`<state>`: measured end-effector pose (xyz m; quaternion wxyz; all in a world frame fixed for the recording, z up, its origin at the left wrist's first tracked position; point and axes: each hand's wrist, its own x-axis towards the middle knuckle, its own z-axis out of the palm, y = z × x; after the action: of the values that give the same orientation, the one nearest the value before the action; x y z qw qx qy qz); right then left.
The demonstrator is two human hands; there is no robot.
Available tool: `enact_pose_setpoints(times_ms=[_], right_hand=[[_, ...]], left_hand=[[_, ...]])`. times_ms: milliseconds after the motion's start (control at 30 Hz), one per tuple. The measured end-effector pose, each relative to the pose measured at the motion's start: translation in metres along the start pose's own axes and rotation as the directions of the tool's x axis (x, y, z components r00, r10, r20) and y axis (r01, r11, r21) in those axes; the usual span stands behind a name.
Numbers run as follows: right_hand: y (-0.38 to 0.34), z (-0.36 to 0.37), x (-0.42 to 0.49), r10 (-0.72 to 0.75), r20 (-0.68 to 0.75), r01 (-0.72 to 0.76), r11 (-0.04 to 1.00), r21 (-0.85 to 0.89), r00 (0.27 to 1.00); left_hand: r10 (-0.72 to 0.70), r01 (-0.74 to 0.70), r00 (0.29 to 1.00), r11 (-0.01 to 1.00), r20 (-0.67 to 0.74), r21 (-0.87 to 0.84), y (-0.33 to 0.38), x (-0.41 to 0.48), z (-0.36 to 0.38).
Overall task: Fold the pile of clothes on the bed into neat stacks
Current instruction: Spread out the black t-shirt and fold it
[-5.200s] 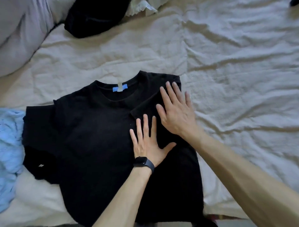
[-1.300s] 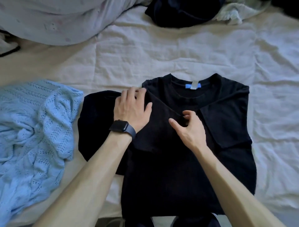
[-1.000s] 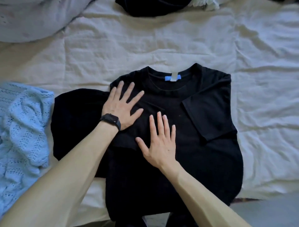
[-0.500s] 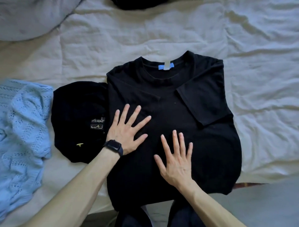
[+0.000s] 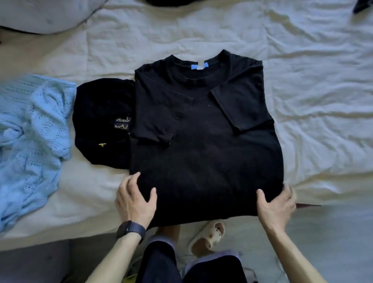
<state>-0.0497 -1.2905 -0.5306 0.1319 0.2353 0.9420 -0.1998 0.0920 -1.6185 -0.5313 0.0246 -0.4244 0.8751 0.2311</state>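
Observation:
A black t-shirt (image 5: pixel 205 141) with a blue neck label lies flat on the bed, both sleeves folded inward over its body. Its hem hangs at the bed's near edge. My left hand (image 5: pixel 134 200), with a dark watch on the wrist, grips the hem's left corner, thumb on top of the cloth. My right hand (image 5: pixel 277 204) grips the hem's right corner the same way. A folded black garment (image 5: pixel 101 125) with small printed marks lies just left of the shirt, partly under its edge.
A crumpled light blue knit garment (image 5: pixel 30 137) lies at the far left. The cream bedsheet (image 5: pixel 323 101) is wrinkled. A grey pillow (image 5: pixel 40 14) and a dark garment (image 5: pixel 171 2) sit at the back. Below the bed edge are my legs and a beige sandal (image 5: pixel 210 234).
Both hands slid down from pressing flat on the shirt's middle to its bottom corners and took hold of the hem. The view shifted toward the bed's near edge.

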Motion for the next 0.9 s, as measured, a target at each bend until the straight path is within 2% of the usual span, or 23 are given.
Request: enact_pose_setpoints(times_ms=[67,133,167,200,267,333,433,533,600,667,767,900], right_hand=[[0.031,-0.01,0.02,0.129,0.097,-0.139,0.985,0.099,0.987],[0.055,-0.015,0.034,0.179,0.253,-0.214,0.97,0.12,0.951],[0.064,-0.015,0.04,0.179,0.327,-0.226,0.968,0.112,0.928],[0.072,-0.014,0.044,0.17,0.387,-0.229,0.967,0.111,0.906],[0.083,-0.014,0.049,0.119,0.474,-0.217,0.963,0.157,0.872],[0.092,-0.016,0.048,0.05,0.545,-0.189,0.961,0.203,0.837],[0.106,-0.025,0.041,-0.019,0.584,-0.14,0.964,0.225,0.811],[0.122,-0.039,0.028,-0.024,0.619,-0.19,0.942,0.278,0.785],[0.132,-0.051,0.018,-0.023,0.606,-0.198,0.935,0.295,0.795],[0.14,-0.065,0.009,-0.014,0.56,-0.208,0.921,0.33,0.828],[0.138,-0.095,-0.005,-0.013,0.495,-0.21,0.896,0.392,0.869],[0.12,-0.141,-0.022,-0.045,0.393,-0.154,0.874,0.46,0.919]], left_hand=[[-0.251,0.256,0.967,0.949,0.047,-0.184,-0.012,-0.03,0.006],[-0.485,0.523,0.852,0.791,0.194,-0.318,-0.018,-0.051,0.014],[-0.546,0.603,0.797,0.739,0.257,-0.301,-0.022,-0.059,0.018],[-0.568,0.64,0.764,0.729,0.306,-0.242,-0.027,-0.065,0.023],[-0.562,0.652,0.735,0.74,0.379,-0.166,-0.036,-0.074,0.027],[-0.538,0.65,0.726,0.74,0.428,-0.173,-0.046,-0.08,0.025],[-0.491,0.625,0.697,0.774,0.523,-0.106,-0.057,-0.095,0.012],[-0.462,0.587,0.678,0.808,0.572,-0.043,-0.067,-0.121,-0.001],[-0.457,0.619,0.682,0.777,0.571,-0.118,-0.07,-0.139,-0.01],[-0.48,0.678,0.684,0.696,0.549,-0.236,-0.068,-0.155,-0.022],[-0.5,0.672,0.73,0.648,0.466,-0.357,-0.063,-0.169,-0.046],[-0.49,0.667,0.745,0.571,0.453,-0.479,-0.046,-0.176,-0.086]])
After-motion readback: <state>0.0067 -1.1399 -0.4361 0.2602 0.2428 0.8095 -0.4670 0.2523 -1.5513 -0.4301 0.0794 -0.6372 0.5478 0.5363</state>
